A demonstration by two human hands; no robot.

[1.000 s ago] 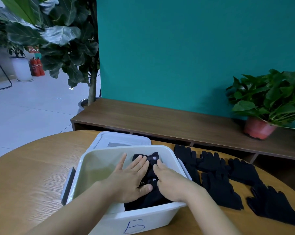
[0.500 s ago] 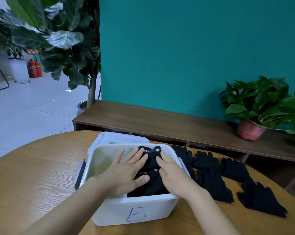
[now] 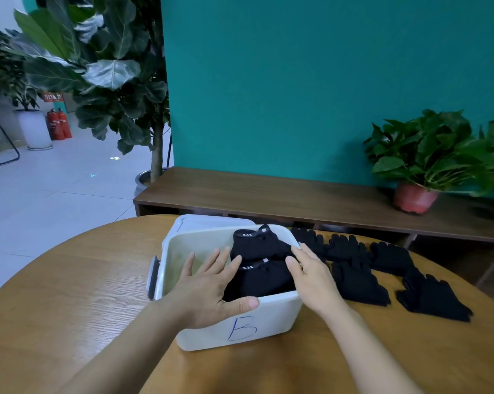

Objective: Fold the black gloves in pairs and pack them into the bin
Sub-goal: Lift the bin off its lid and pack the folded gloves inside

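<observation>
A white plastic bin (image 3: 271,322) marked with a blue "B" stands on the round wooden table (image 3: 69,294). Two folded black glove pairs (image 3: 260,260) lie in its right half, one behind the other, labels up. My left hand (image 3: 211,288) hovers flat over the bin's near left part, fingers spread, thumb by the front rim. My right hand (image 3: 311,274) is open over the bin's right rim, fingertips at the folded gloves' edge. Several loose black gloves (image 3: 356,268) lie flat on the table right of the bin.
The bin's lid (image 3: 211,221) lies behind it. Beyond the table runs a low dark wooden shelf (image 3: 268,197) with a potted plant (image 3: 427,166) at the right. A tall leafy plant (image 3: 112,75) stands back left.
Both hands have lifted off the folded gloves and drawn apart and back toward me. The two folded pairs now lie uncovered in the bin.
</observation>
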